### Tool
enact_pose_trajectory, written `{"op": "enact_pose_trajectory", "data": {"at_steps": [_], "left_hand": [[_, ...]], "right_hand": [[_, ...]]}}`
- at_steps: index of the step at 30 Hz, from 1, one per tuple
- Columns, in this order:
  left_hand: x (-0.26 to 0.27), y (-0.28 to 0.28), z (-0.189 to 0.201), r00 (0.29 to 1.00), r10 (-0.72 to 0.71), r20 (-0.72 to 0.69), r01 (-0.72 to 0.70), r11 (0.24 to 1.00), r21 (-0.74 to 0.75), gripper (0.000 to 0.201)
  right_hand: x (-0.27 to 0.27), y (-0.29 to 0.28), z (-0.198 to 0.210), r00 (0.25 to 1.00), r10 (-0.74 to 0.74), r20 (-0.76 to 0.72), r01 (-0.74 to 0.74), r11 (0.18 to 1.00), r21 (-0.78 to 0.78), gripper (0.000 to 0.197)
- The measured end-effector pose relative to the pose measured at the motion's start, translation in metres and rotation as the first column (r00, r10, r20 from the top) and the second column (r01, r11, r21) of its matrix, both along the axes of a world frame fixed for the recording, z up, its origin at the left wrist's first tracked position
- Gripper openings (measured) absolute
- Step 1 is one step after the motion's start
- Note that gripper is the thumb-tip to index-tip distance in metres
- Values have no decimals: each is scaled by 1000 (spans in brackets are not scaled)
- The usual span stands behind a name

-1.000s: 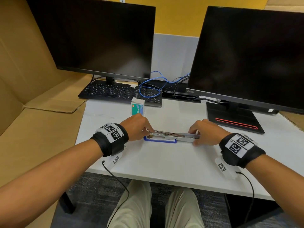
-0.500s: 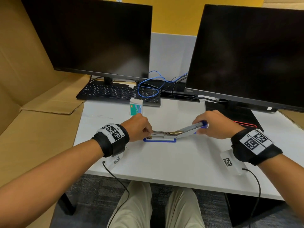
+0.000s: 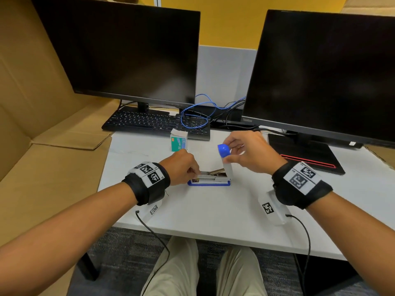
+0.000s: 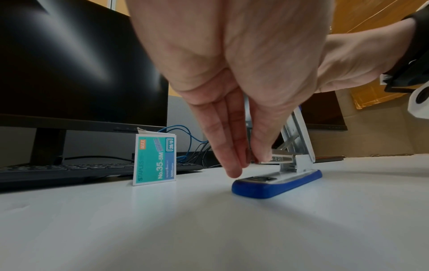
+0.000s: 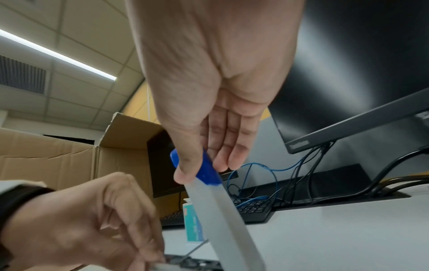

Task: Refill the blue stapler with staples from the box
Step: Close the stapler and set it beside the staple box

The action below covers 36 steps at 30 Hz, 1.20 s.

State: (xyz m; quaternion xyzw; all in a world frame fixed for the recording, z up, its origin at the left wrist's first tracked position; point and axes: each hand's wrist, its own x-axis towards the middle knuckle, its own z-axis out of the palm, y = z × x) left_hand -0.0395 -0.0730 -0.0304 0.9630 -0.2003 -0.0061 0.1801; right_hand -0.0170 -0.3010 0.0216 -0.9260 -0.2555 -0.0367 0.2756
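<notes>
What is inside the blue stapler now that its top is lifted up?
The blue stapler shows a shiny metal channel and a slanted metal rod. The left hand covers its front end, so any staples there cannot be seen.

Small teal and blue cardboard staple box (image 4: 155, 159) standing upright on the white desk: "STAPLES" up its left edge, orange "MAX" logo at top, large "No.35-5M", "26/6" in a framed corner, "5000" at the bottom with a word after it too small to read. In the head view the same box (image 3: 179, 143) shows only "35-5M". Black right-hand monitor (image 5: 362, 88): "ThinkVision" on the lower bezel, blurred. Black-and-white square coded markers on the black wristbands (image 3: 299, 178); no readable text.
</notes>
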Motion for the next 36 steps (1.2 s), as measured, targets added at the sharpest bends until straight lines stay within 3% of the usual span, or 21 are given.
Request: {"op": "enact_pose_trajectory", "data": {"at_steps": [8,14,20,27,30,32,36], "left_hand": [[-1,4,1,1000,12,-21,-12,1000,-21,18],[3,20,5,994,105,-7,-104,977,-187,13],[1,23,5,990,96,-99,-119,957,-264,35],[1,15,9,999,34,-18,-37,982,-184,27],[2,13,14,1000,24,-4,-24,979,-203,26],[0,11,16,999,35,-2,-34,968,-249,27],[-2,3,15,996,22,-88,-43,968,-248,56]], "right_hand": [[0,42,-24,995,96,-5,-96,990,-99,34],[-1,46,-30,992,120,-22,-122,979,-163,32],[-3,50,-34,986,166,1,-162,961,-223,30],[-4,40,-32,950,313,-16,-309,925,-221,38],[-2,32,-35,964,265,26,-260,957,-128,42],[0,29,-36,985,169,16,-169,986,-13,32],[3,28,-39,990,46,-136,-50,998,-27,43]]}}
